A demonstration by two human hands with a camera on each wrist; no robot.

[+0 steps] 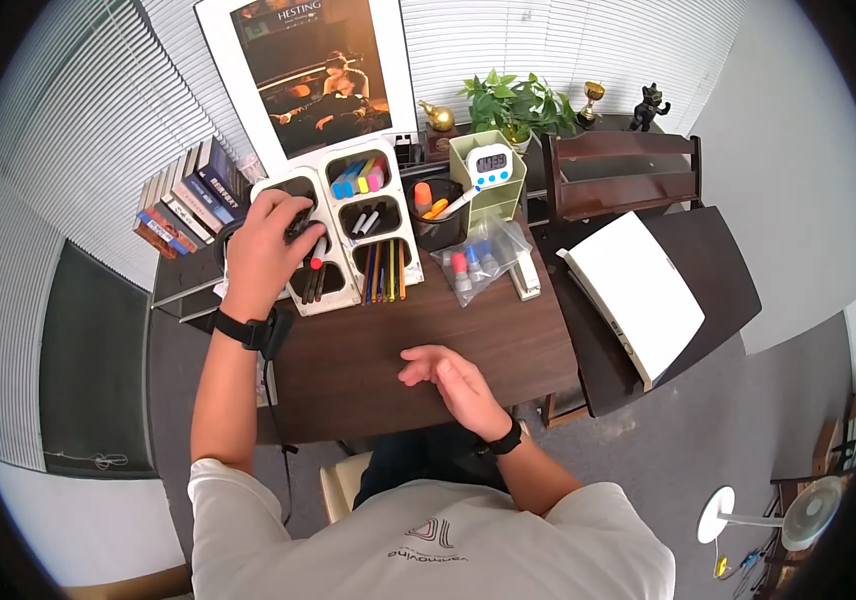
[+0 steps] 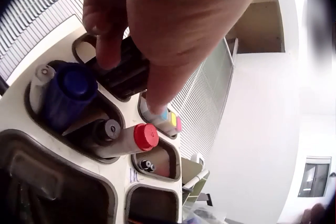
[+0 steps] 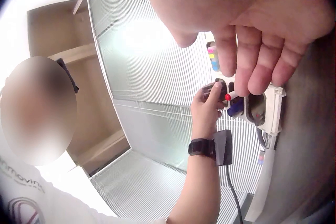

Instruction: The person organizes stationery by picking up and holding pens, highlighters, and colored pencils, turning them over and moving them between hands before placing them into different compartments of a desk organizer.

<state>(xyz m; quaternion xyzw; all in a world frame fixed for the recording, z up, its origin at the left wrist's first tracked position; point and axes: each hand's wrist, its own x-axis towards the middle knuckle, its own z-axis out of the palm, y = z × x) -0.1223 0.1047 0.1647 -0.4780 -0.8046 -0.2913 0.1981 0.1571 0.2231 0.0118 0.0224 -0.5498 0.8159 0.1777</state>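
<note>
At the left far compartment of the white desk organizer [image 1: 346, 262], my left hand [image 1: 266, 245] grips a dark, ridged bundle [image 2: 128, 71] that looks like black pens; its lower end is at the compartment. In the left wrist view, thumb and fingers lie on opposite sides of the bundle. Just nearer stands a compartment with a red-capped marker [image 2: 144, 138], a thick blue marker [image 2: 71, 92] and a black-capped one [image 2: 106, 130]. My right hand [image 1: 460, 392] hovers over the front of the table with fingers extended, palm turned inward, holding nothing.
Highlighters [image 1: 358, 180] and pencils [image 1: 385, 272] fill the organizer's right column. Beside it are a black mesh cup [image 1: 438, 232], a clear bag with bottles [image 1: 478, 262], a stapler [image 1: 525, 277] and a timer [image 1: 491, 165]. Books [image 1: 193, 200] stand left; a framed poster [image 1: 318, 80] rises behind.
</note>
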